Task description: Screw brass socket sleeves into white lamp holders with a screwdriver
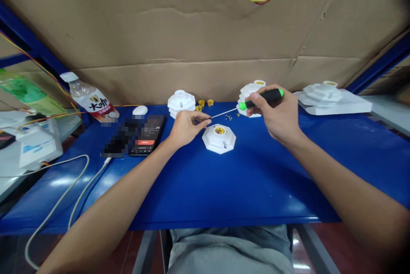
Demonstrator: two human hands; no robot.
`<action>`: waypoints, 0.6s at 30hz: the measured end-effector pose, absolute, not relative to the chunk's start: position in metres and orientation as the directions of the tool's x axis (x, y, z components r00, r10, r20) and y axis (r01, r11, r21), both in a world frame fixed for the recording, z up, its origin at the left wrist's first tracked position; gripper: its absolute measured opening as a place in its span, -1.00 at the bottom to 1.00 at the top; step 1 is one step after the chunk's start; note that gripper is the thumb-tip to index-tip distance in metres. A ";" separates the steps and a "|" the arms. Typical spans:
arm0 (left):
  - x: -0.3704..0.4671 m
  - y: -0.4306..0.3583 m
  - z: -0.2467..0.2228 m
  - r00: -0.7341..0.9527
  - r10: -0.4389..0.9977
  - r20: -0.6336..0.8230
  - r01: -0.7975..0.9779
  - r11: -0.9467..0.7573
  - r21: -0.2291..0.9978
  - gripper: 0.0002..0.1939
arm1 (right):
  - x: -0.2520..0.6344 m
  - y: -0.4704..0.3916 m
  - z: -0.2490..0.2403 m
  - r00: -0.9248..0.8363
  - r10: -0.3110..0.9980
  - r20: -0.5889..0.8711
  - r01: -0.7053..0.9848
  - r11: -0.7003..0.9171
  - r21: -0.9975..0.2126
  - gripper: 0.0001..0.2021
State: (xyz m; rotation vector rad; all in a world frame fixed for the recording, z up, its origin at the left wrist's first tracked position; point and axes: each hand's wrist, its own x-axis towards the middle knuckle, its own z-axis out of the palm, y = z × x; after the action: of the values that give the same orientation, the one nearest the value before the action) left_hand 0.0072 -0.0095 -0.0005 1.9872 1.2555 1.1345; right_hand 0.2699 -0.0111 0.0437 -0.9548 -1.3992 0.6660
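In my right hand (278,114) is a screwdriver (265,98) with a black and green handle, its thin shaft pointing left. My left hand (188,128) pinches thumb and forefinger together at the screwdriver's tip; whatever lies between them is too small to make out. Just below the tip, a white octagonal lamp holder (219,144) rests upright on the blue table, its brass threaded socket facing up. Small screws (228,117) lie scattered behind it. Several loose brass threaded shells (201,103) sit farther back, beside a stack of white lamp holder parts (181,102).
More lamp holders (251,92) stand behind my right hand, and others (323,93) on a white box (349,103). To the left are two phones (145,137), a white cable (83,180), a white earbud case (140,111) and a leaning bottle (92,99). Cardboard (192,22) walls the back.
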 end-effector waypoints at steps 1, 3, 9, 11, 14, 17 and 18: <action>0.007 -0.011 0.001 0.222 0.898 0.380 0.483 -0.440 0.757 -0.81 | 0.270 -0.011 0.044 0.098 0.855 0.509 0.153 0.492 -0.857 -0.62; 0.008 -0.013 0.003 0.229 0.892 0.389 0.516 -0.450 0.729 -0.82 | 0.270 -0.013 0.045 0.090 0.847 0.523 0.168 0.505 -0.847 -0.63; 0.009 -0.013 0.001 0.218 0.890 0.401 0.569 -0.450 0.688 -0.86 | 0.265 -0.026 0.053 0.032 0.815 0.578 0.271 0.550 -0.790 -0.67; 0.008 -0.013 0.000 0.218 0.881 0.419 0.600 -0.460 0.655 -0.86 | 0.261 -0.031 0.055 0.048 0.811 0.582 0.291 0.546 -0.785 -0.65; 0.007 -0.014 0.001 0.222 0.866 0.448 0.670 -0.469 0.576 -0.85 | 0.258 -0.035 0.056 0.081 0.793 0.604 0.307 0.556 -0.772 -0.63; 0.006 -0.015 0.002 0.231 0.861 0.453 0.723 -0.464 0.512 -0.83 | 0.257 -0.036 0.055 0.072 0.794 0.604 0.330 0.553 -0.765 -0.65; 0.006 -0.016 0.002 0.234 0.861 0.451 0.732 -0.461 0.502 -0.83 | 0.258 -0.035 0.054 0.068 0.796 0.601 0.333 0.550 -0.766 -0.65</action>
State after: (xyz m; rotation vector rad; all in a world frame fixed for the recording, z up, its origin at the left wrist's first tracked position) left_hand 0.0061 -0.0157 0.0019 2.3151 1.5161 1.0387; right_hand 0.2576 -0.0352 0.0539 -1.0055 -1.5218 0.4579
